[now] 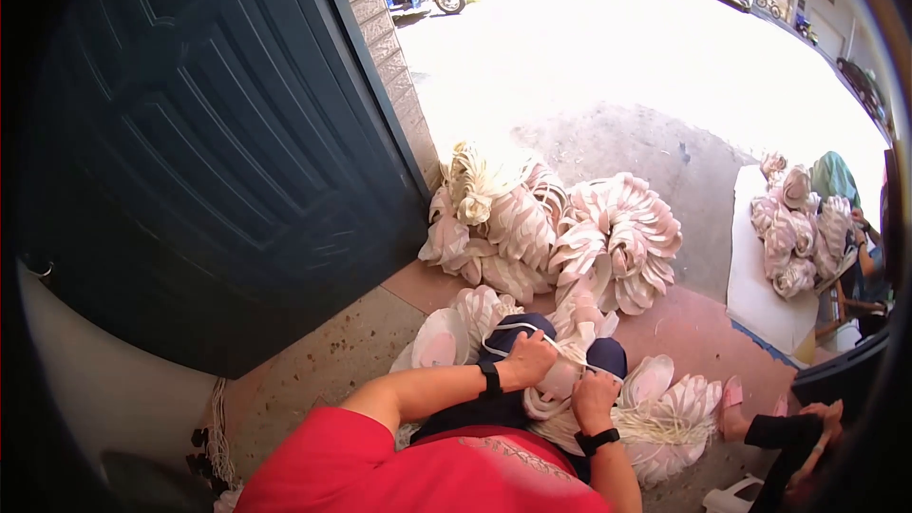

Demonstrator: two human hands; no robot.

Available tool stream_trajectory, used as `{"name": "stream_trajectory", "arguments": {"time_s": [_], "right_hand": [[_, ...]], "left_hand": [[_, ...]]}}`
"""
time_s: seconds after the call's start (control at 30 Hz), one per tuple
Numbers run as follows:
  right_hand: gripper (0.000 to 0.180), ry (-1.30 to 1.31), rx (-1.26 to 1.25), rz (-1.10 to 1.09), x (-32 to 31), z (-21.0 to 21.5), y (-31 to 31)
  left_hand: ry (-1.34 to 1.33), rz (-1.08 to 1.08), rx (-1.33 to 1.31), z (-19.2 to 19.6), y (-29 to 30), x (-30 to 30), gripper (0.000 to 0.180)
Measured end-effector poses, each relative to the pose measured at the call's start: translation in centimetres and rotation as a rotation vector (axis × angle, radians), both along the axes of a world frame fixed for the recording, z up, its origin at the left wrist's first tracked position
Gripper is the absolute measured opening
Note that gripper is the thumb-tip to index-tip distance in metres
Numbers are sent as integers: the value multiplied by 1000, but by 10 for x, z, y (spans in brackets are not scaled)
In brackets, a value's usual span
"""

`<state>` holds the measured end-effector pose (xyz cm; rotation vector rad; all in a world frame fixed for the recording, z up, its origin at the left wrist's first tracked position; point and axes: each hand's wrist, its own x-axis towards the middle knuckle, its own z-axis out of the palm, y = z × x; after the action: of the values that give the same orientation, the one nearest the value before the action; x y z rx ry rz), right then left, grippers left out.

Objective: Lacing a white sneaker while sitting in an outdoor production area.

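A thin white cord (pixel 568 352) runs between my two hands, above my lap. My left hand (pixel 529 361) is closed on it near my left knee, and a stretch of the cord loops over that dark-clad knee. Beside my right knee, my right hand (pixel 596 397) is also closed on the cord, its fingertips partly hidden. Between and below my knees sit pale pink-and-white curved pieces (pixel 560 382), like shoe parts strung in a row. One flat oval piece (pixel 440 340) lies left of my left knee. A bundle with loose cream cords (pixel 665 423) lies right of my right hand.
Large heaps of similar pieces (pixel 622 237) lie ahead by the doorway, some with cream cords (pixel 472 185). A dark panelled door (pixel 209 152) stands at left. At right, more bundles (pixel 796 237) rest on a white board (pixel 746 261). Another person's hands (pixel 822 418) show at lower right.
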<state>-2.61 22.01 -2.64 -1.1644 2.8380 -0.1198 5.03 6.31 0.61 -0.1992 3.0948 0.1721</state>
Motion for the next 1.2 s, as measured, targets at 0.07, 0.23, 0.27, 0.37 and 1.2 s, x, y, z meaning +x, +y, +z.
{"name": "stream_trajectory", "arguments": {"time_s": [0.07, 0.23, 0.27, 0.37, 1.2], "right_hand": [[16, -51, -128, 9, -1, -4, -3], [15, -65, -167, 10, -1, -1, -3], [15, -101, -240, -7, -1, 0, -4], [17, -174, -464, -36, -2, -9, 0], [5, -119, -445, 268, -24, 7, -10]], "left_hand": [[176, -33, -41, 1, -4, -1, 11], [257, -241, -192, 1, 8, -11, 14], [168, -255, -228, 2, 9, -16, 14], [54, -302, -319, 2, 13, -24, 16], [30, -80, 563, -3, -8, -24, 18]]}}
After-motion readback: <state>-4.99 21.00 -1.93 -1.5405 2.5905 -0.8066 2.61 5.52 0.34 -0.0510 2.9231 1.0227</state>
